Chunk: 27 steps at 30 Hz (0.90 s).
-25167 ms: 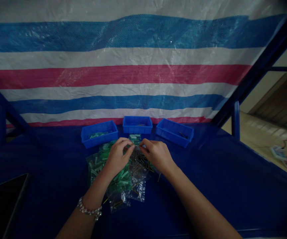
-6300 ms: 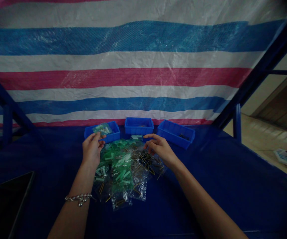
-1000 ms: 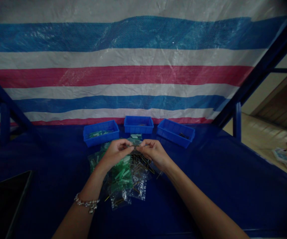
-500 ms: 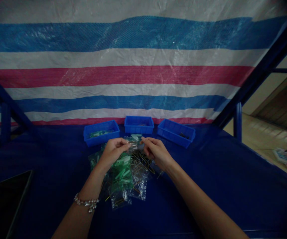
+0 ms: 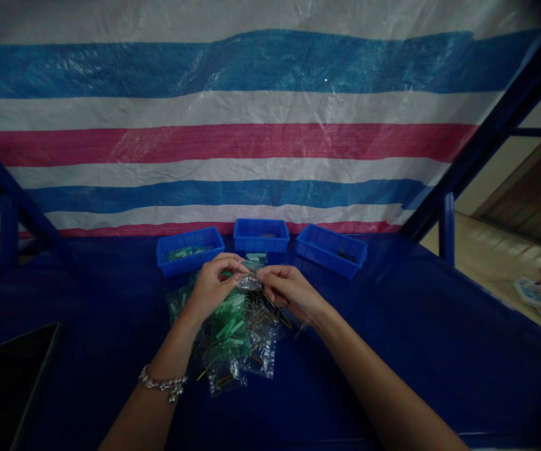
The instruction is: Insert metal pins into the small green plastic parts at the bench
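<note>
Here the left hand (image 5: 216, 283) pinches a small clear bag (image 5: 250, 282) above the heaped packets (image 5: 229, 335), before the middle blue bin (image 5: 261, 243); the right hand (image 5: 293, 290) grips the bag's other side. Looks like bag-edge work; the next move calls for steady fingertips.

Dim overall; faint glare on the striped sheet (image 5: 233, 143); upper right corner blackened; details soft.

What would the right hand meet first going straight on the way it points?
Most likely the small clear bag at its tips, then the left hand; depth there is unclear.
</note>
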Available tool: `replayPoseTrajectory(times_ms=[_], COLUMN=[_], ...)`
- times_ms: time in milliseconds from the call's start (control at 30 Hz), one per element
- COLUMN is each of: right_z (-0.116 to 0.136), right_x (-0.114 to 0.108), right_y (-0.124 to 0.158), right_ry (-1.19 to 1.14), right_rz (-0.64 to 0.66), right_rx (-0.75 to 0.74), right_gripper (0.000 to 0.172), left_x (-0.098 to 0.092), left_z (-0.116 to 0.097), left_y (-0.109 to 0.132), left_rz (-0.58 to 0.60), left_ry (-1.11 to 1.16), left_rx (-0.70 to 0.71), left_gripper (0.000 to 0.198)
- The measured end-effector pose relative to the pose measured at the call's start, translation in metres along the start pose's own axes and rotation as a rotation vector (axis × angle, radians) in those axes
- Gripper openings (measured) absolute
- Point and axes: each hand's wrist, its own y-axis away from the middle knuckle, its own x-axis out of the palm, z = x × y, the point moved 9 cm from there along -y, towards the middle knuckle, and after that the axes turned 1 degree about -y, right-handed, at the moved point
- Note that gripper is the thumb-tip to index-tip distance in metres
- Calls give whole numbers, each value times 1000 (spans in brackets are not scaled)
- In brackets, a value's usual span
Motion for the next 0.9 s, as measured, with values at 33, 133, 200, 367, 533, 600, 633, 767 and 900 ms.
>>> replayPoseTrajectory(times_ms=[33,133,200,367,533,600,633,767,900], right_z=[0,-1,0,5,7,5,4,1,0], right_x=[0,-4,-7,-14,-18,-17,-16,-13,-13], right_y=[0,0,0,0,0,0,0,0,-1], right_ry=[1,12,20,58,68,63,64,71,62], right_rz=[-1,-33,-66,-150,-173,-166,-162,-143,-152], right_rx=[2,5,-2,-42,-98,-88,-77,-40,-27], right_gripper=[22,20,19,20,20,20,20,21,25], left_x=[0,1,0,-7,8,14,16,17,13], left_z=[-1,-3,-3,2,7,6,5,3,7], left_y=[0,1,1,1,2,2,2,1,1], left_rz=[3,-4,-23,-115,18,76,91,97,70], left_ry=[-1,21,53,111,77,58,54,61,64], left_rx=[3,12,-8,-99,-179,-170,-158,-130,-139], left_gripper=[8,12,22,30,29,24,22,17,15])
